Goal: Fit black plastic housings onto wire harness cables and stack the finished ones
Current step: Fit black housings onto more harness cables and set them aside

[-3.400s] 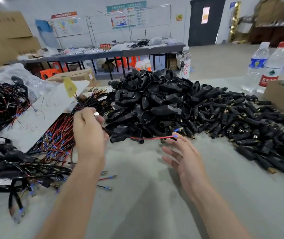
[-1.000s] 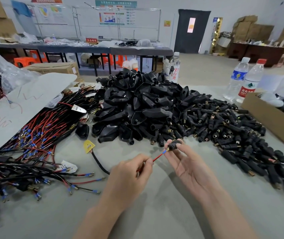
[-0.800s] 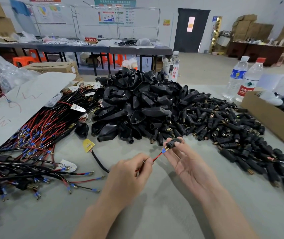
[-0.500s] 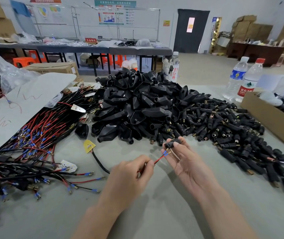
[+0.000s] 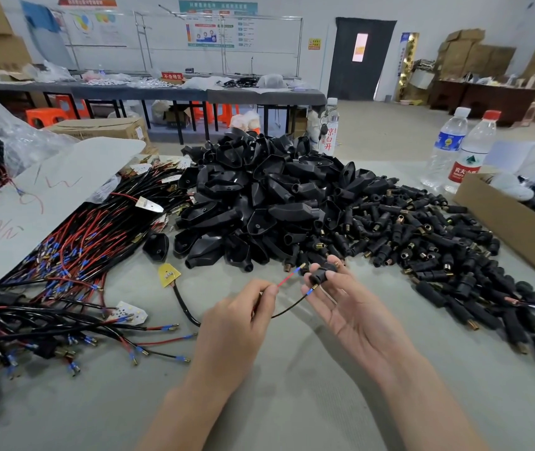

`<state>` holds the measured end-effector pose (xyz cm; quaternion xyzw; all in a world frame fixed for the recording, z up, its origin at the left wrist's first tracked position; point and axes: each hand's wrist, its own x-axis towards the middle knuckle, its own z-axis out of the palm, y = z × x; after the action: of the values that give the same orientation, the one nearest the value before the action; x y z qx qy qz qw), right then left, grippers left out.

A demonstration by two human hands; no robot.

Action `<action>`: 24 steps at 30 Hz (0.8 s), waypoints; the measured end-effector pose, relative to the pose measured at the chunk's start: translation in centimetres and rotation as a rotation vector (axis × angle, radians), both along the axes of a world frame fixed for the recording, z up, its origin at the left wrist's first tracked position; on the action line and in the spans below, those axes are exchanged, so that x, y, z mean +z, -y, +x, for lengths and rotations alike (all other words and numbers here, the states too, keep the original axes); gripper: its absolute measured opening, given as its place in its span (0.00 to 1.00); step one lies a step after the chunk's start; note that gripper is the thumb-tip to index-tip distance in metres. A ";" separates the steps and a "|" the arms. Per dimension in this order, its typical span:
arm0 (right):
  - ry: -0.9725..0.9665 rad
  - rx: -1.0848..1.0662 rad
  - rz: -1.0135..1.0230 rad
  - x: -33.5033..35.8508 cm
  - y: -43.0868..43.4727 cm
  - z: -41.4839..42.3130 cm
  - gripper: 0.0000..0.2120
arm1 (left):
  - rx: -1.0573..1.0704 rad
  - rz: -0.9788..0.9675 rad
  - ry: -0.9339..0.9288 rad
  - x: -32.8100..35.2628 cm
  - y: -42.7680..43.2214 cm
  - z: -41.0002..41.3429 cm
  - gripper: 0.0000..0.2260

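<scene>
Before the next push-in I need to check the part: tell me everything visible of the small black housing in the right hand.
The small black housing is a short, round barrel, matte black plastic by its look, with a brass glint at its far end. It lies roughly crosswise, lifted above the grey table, pinched at the fingertips of the right hand. The red wire, pinched by the left hand, ends in a blue-sleeved terminal just left of it, not yet inserted.

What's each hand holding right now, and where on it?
The left hand pinches the red wire a little behind its blue-sleeved end. The right hand holds a small black connector by its sides.
</scene>
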<state>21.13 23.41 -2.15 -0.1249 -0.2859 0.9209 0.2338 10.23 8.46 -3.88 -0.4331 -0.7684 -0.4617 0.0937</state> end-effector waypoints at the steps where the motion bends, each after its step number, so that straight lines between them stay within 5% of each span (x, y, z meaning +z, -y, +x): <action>1: 0.002 0.003 0.000 0.0 0.0 0.0 0.18 | 0.016 0.007 -0.002 0.0 0.0 -0.1 0.16; 6: 0.018 0.016 0.015 -0.1 0.0 -0.1 0.20 | 0.050 0.037 0.025 -0.1 0.0 -0.4 0.09; 24: 0.068 0.006 0.164 0.2 0.7 0.0 0.23 | 0.145 0.074 0.106 0.2 0.2 -0.6 0.08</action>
<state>21.14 22.74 -2.00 -0.1358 -0.3683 0.8904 0.2305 9.61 8.30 -3.68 -0.3473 -0.7841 -0.5042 0.1020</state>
